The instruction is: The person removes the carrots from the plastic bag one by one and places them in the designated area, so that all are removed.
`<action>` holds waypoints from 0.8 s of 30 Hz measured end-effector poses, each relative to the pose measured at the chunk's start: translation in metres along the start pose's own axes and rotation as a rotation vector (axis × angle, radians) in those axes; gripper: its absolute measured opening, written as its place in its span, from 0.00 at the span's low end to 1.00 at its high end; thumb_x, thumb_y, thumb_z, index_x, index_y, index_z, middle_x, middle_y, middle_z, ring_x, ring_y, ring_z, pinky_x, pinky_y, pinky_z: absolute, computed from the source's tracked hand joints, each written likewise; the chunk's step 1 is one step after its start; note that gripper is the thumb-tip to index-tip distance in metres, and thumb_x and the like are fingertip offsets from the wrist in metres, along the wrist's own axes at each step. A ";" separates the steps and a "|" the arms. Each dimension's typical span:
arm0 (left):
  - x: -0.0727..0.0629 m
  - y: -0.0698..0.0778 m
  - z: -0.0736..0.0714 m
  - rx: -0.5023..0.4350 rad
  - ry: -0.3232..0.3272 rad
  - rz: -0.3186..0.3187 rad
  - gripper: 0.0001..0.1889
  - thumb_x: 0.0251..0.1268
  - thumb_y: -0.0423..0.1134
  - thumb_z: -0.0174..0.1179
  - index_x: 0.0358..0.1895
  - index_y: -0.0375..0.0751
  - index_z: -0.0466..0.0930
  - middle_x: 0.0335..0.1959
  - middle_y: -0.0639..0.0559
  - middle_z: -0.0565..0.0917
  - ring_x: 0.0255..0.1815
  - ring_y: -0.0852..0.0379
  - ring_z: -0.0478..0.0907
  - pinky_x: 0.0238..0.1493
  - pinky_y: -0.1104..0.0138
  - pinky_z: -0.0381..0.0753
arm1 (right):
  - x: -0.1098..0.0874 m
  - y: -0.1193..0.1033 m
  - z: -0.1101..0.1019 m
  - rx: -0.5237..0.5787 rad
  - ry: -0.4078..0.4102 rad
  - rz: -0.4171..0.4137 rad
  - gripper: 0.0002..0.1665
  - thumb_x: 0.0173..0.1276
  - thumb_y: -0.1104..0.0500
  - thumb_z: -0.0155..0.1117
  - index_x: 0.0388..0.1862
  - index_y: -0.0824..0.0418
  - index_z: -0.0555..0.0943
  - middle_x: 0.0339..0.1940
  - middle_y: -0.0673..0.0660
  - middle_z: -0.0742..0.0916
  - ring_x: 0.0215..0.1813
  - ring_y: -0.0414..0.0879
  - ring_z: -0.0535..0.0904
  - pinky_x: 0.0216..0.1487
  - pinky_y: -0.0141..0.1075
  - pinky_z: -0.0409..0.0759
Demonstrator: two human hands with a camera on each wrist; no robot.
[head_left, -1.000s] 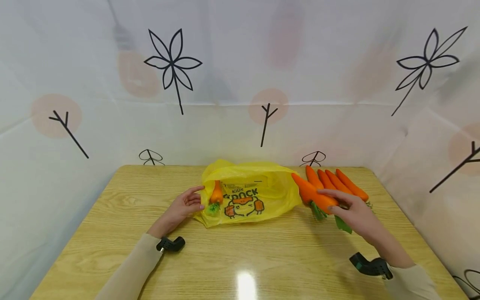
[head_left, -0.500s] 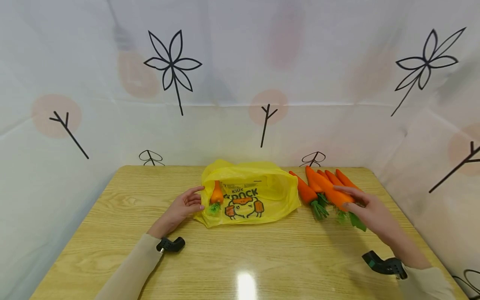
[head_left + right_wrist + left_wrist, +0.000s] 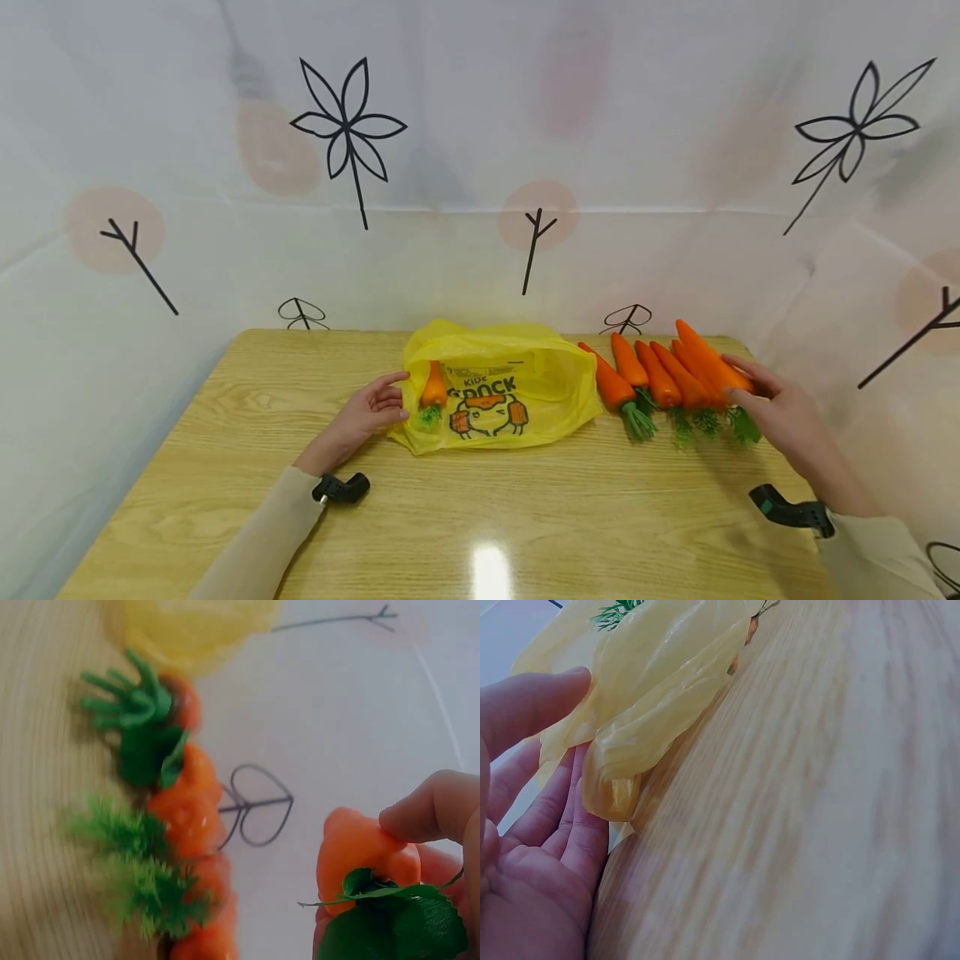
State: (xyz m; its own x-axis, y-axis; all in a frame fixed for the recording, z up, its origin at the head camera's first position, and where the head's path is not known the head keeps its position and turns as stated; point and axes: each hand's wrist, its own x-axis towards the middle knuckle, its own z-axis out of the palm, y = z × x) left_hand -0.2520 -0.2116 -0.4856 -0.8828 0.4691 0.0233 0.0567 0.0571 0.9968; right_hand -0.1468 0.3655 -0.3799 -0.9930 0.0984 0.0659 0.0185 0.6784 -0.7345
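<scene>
A yellow plastic bag [image 3: 547,408] lies on the table with its mouth facing me. One orange carrot [image 3: 433,387] with green leaves is inside it on the left. At the bag's left edge is my left hand [image 3: 367,419], its fingers fairly straight and touching the film; in the left wrist view, the thumb [image 3: 536,701] stays apart from them. My right hand [image 3: 787,425] pinches a carrot [image 3: 705,354] at its leafy end, held tilted over the right end of a row of carrots. The right wrist view shows that carrot's broad top [image 3: 360,851] with a flat green leaf.
Several carrots [image 3: 626,358] lie side by side right of the bag, leaves toward me. A white patterned cloth [image 3: 465,275] hangs behind and beside the wooden table [image 3: 465,508]. Black cameras [image 3: 341,487] sit on both wrists.
My right hand has carried its carrot rightward, away from the bag mouth and across the row to its right end. My left hand and the bag have hardly moved.
</scene>
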 end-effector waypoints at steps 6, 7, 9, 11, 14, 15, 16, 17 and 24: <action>0.000 0.001 0.000 0.001 0.000 0.002 0.36 0.67 0.31 0.65 0.76 0.38 0.59 0.57 0.38 0.72 0.57 0.52 0.73 0.55 0.69 0.77 | 0.013 0.023 -0.010 -0.053 0.022 0.007 0.38 0.78 0.45 0.54 0.79 0.61 0.60 0.61 0.77 0.74 0.25 0.47 0.66 0.19 0.41 0.64; 0.000 0.001 0.000 0.001 0.001 0.001 0.36 0.67 0.31 0.65 0.76 0.38 0.60 0.57 0.38 0.72 0.57 0.52 0.73 0.55 0.69 0.77 | 0.015 0.026 -0.011 -0.071 0.024 0.008 0.39 0.78 0.45 0.54 0.79 0.62 0.60 0.60 0.77 0.75 0.24 0.48 0.66 0.19 0.41 0.64; -0.001 0.001 0.000 0.004 0.000 -0.002 0.36 0.67 0.31 0.64 0.76 0.38 0.59 0.57 0.38 0.72 0.57 0.52 0.73 0.55 0.69 0.77 | 0.018 0.033 -0.014 -0.096 0.017 0.005 0.39 0.78 0.44 0.54 0.79 0.63 0.60 0.59 0.77 0.76 0.23 0.49 0.65 0.19 0.41 0.64; -0.001 0.000 0.001 0.007 -0.003 -0.005 0.36 0.67 0.30 0.64 0.76 0.38 0.59 0.57 0.38 0.72 0.57 0.52 0.73 0.55 0.69 0.77 | 0.020 0.039 -0.016 -0.122 0.009 0.007 0.39 0.78 0.44 0.53 0.78 0.64 0.60 0.56 0.76 0.77 0.22 0.49 0.65 0.19 0.41 0.65; -0.001 0.000 0.001 0.010 -0.001 -0.008 0.36 0.68 0.30 0.64 0.76 0.39 0.59 0.57 0.38 0.72 0.57 0.51 0.73 0.55 0.69 0.77 | 0.025 0.049 -0.019 -0.152 -0.004 0.010 0.39 0.79 0.44 0.52 0.78 0.65 0.60 0.51 0.73 0.78 0.21 0.49 0.65 0.18 0.40 0.64; -0.001 0.000 0.001 0.007 0.002 -0.009 0.36 0.67 0.30 0.64 0.76 0.39 0.59 0.58 0.38 0.73 0.57 0.51 0.73 0.55 0.69 0.77 | 0.026 0.052 -0.020 -0.163 -0.004 0.017 0.39 0.79 0.44 0.52 0.78 0.66 0.60 0.50 0.72 0.79 0.20 0.49 0.65 0.18 0.40 0.65; -0.001 0.000 0.001 0.006 0.002 -0.007 0.36 0.67 0.30 0.64 0.76 0.39 0.59 0.58 0.38 0.73 0.57 0.51 0.73 0.56 0.69 0.77 | 0.028 0.055 -0.021 -0.170 -0.002 0.022 0.39 0.79 0.44 0.52 0.78 0.66 0.60 0.48 0.71 0.79 0.19 0.49 0.64 0.18 0.40 0.65; -0.001 0.000 0.001 0.006 0.004 -0.007 0.36 0.67 0.30 0.64 0.76 0.39 0.60 0.58 0.38 0.73 0.58 0.51 0.74 0.56 0.69 0.77 | 0.030 0.059 -0.021 -0.178 -0.002 0.029 0.39 0.79 0.44 0.51 0.78 0.66 0.60 0.47 0.71 0.79 0.18 0.49 0.65 0.18 0.40 0.65; -0.001 0.000 0.000 0.002 0.003 -0.001 0.36 0.67 0.30 0.65 0.76 0.38 0.60 0.57 0.39 0.73 0.56 0.52 0.74 0.55 0.69 0.77 | 0.037 0.074 -0.023 -0.187 -0.029 0.050 0.40 0.79 0.43 0.52 0.76 0.71 0.61 0.38 0.65 0.80 0.21 0.48 0.68 0.19 0.40 0.67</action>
State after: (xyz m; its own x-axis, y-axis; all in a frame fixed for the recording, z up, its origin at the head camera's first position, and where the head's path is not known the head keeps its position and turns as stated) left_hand -0.2513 -0.2123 -0.4860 -0.8842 0.4665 0.0225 0.0566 0.0592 0.9966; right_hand -0.1793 0.4361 -0.4163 -0.9932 0.1160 0.0110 0.0864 0.7967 -0.5981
